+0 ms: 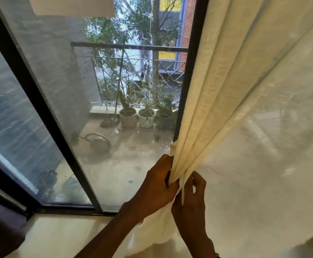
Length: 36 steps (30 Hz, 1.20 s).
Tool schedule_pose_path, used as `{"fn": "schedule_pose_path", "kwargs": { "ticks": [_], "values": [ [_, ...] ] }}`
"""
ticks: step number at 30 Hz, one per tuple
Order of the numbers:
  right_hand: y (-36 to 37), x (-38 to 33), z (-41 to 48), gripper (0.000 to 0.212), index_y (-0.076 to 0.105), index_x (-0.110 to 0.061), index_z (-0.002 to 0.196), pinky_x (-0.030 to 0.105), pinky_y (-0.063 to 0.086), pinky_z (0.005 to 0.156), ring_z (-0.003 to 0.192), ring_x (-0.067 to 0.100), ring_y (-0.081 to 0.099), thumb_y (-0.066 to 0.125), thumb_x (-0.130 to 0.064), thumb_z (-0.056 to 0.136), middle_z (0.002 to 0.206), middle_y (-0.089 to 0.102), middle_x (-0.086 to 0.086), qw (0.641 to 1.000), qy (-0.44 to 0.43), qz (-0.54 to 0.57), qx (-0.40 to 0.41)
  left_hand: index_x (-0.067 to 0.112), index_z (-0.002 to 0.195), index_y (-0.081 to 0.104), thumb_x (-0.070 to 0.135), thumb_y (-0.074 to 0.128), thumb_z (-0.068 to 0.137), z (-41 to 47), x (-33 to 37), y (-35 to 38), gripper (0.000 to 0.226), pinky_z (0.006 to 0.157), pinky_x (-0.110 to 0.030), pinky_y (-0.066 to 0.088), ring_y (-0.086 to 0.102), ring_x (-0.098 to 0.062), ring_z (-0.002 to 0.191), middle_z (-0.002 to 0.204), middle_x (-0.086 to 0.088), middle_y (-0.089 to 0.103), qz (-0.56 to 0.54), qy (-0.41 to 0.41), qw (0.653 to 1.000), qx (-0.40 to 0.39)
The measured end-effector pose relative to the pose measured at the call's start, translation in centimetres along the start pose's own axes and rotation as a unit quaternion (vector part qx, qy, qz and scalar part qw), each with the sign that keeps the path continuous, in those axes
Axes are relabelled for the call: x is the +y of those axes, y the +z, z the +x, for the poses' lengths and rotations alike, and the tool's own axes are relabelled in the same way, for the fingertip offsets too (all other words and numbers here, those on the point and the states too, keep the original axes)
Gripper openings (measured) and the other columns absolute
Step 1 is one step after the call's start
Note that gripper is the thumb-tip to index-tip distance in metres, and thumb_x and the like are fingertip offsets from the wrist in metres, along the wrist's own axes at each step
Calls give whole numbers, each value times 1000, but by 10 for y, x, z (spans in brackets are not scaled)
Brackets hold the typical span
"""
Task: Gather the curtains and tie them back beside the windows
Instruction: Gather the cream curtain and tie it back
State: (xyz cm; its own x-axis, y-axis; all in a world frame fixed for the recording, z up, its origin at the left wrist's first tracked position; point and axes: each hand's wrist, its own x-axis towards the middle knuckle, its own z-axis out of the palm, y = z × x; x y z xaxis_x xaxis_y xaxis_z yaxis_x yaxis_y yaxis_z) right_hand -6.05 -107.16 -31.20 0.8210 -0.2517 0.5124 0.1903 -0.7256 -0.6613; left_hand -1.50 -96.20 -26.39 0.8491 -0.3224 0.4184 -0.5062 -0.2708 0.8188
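Pots: pale plant pots [128,118] on the balcony hold green plants, watering can [98,144] nearby | Curtain: cream curtain [226,90] hangs right of the dark window frame [40,112] | Hands: left hand [156,185] grips its gathered pleats; right hand [192,196] pinches a fold just beside | Below: pale surface [59,239], perhaps floor.

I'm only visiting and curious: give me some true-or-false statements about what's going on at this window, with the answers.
1. Both the left hand and the right hand grip the cream curtain. True.
2. A cord already ties the curtain back. False: no tie shows; only the hands bunch its folds.
3. A watering can sits on the balcony floor outside. True.
4. The balcony holds no plants. False: potted plants stand by the railing.
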Motion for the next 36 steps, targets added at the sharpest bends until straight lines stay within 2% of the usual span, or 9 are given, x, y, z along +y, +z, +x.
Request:
{"fn": "schedule_pose_path", "kwargs": {
  "ticks": [3,10,13,16,18,22,25,29,36],
  "values": [
    [-3,1,2,65,47,-9,133,10,44,81,103,21,62,76,3,76,133,37,4,999,-42,-26,-20,19,129,52,15,69,88,1,2,-3,45,86,-19,54,60,-3,101,108,20,55,2,-10,1000,-27],
    [-7,5,6,60,47,-7,133,15,43,90,109,10,49,76,-11,80,137,40,4,998,-58,-3,-39,40,132,41,19,71,86,5,4,-14,59,85,-12,50,52,9,106,115,39,42,30,16,993,-114],
    [-6,9,6,65,48,0,135,29,47,95,117,12,48,75,-22,81,140,42,8,997,-16,25,-67,33,131,48,22,75,82,6,5,-20,58,88,-15,50,49,0,115,124,23,44,23,43,988,-144],
    [-3,10,1,69,38,-16,144,33,48,98,122,13,51,72,-24,84,142,44,2,992,24,80,-94,38,119,56,37,76,79,9,16,-20,45,90,-14,48,47,-8,119,122,15,44,-2,57,993,-104],
    [1,10,-4,59,34,-33,138,23,47,94,120,11,53,65,-20,89,136,48,-7,987,54,91,-124,34,114,57,51,76,73,12,26,-15,48,86,-15,49,52,-9,113,117,15,48,-4,43,997,-67],
    [3,9,-10,67,25,-25,148,1,16,103,134,-7,25,61,-33,93,151,22,-16,990,17,33,-135,31,122,51,64,74,67,18,35,-3,68,77,-15,52,58,-5,101,111,14,57,37,17,999,8],
    [-11,10,-9,71,27,-25,147,11,28,105,131,-3,30,67,-27,88,152,22,-12,988,-52,25,-142,19,127,55,45,71,79,21,34,2,56,78,-16,54,58,-2,98,113,7,62,64,23,995,70],
    [-30,22,-6,59,46,-15,141,31,43,104,126,8,47,66,-33,89,138,51,-5,996,-77,32,-31,4,105,64,16,67,85,25,27,-1,24,71,-30,55,64,-18,86,97,-11,64,91,66,987,119],
    [-70,65,3,109,6,-46,150,51,31,114,141,11,28,77,-56,68,153,20,-18,942,236,131,200,-5,86,64,1,73,81,28,21,-10,12,55,-43,53,62,-24,71,84,-14,60,138,79,977,142]
  ]
}}
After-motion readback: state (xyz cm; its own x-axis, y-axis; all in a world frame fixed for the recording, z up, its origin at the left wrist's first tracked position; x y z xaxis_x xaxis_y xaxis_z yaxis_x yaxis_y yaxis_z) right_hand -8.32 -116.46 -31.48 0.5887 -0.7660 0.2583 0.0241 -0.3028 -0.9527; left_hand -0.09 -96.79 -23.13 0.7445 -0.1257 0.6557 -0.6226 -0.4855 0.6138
